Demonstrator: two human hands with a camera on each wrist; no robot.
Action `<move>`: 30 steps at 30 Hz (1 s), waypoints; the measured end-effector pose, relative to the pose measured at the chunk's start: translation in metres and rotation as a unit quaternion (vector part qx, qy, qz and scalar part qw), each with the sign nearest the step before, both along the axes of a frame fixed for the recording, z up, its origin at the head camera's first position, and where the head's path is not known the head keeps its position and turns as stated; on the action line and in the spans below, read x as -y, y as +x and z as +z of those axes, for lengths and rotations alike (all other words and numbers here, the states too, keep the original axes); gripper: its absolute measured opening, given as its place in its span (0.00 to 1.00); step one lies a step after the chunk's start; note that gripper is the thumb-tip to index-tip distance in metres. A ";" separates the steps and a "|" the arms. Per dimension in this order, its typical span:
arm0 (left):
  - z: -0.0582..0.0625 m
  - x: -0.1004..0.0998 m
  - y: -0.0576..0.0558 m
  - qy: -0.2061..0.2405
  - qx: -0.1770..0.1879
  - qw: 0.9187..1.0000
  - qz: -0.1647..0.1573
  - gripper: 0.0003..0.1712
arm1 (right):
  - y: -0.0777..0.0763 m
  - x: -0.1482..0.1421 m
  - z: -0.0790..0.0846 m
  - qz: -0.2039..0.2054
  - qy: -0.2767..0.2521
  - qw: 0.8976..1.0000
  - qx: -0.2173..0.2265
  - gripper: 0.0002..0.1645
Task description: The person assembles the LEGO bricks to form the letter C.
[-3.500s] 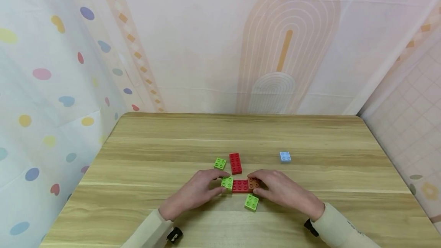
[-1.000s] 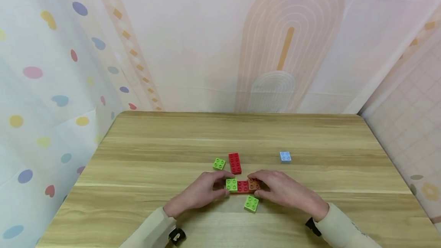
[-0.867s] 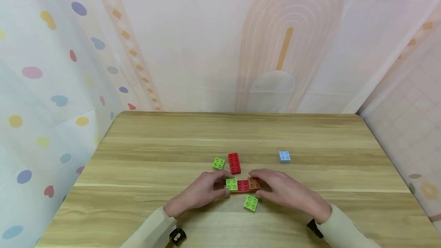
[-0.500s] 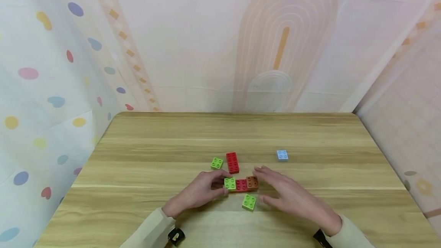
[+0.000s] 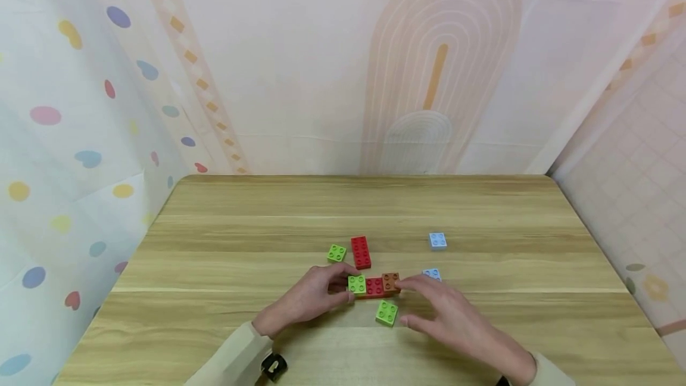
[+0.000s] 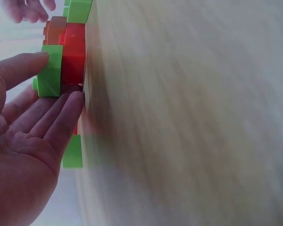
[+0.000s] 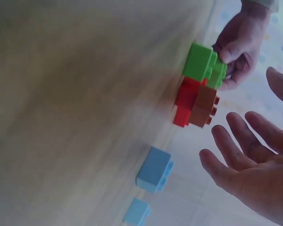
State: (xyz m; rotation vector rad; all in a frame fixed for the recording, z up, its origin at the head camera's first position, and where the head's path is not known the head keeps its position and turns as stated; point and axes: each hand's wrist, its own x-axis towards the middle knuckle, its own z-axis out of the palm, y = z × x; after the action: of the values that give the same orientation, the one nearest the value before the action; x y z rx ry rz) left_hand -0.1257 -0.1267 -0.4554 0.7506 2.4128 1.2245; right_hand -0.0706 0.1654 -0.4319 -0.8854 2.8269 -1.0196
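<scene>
In the head view my left hand (image 5: pixel 308 299) pinches the green brick (image 5: pixel 356 284) at the left end of a red brick (image 5: pixel 374 286), thumb on the near side. The left wrist view shows the thumb (image 6: pixel 26 66) against this green brick. An orange-brown brick (image 5: pixel 390 282) sits on the red brick's right end, studs up. My right hand (image 5: pixel 455 317) is spread just right of it, holding nothing. Its index fingertip overlaps the brown brick in the head view, while the right wrist view shows a gap between the fingers and the bricks.
A loose green brick (image 5: pixel 386 313) lies just in front of the joined bricks. Behind them are another green brick (image 5: pixel 336 253) and a long red brick (image 5: pixel 361 252). Two light blue bricks lie to the right, one farther back (image 5: pixel 437 241), one partly behind the right hand (image 5: pixel 432 274).
The right hand has let go of the brown brick and moved right and nearer, uncovering a second blue brick. Earlier the left green brick shifted right over the red one. The left hand keeps its hold.
</scene>
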 end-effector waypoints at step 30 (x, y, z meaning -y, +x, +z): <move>0.000 0.001 0.000 -0.001 0.015 1.000 0.005 0.23 | -0.007 0.019 -0.006 0.085 0.026 0.988 0.128 0.28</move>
State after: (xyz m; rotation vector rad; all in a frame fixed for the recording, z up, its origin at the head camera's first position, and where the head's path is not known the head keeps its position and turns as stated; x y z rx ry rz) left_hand -0.1253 -0.1282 -0.4557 0.7170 2.3964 1.2282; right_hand -0.0775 0.1465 -0.4379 -0.9001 2.5081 -0.9559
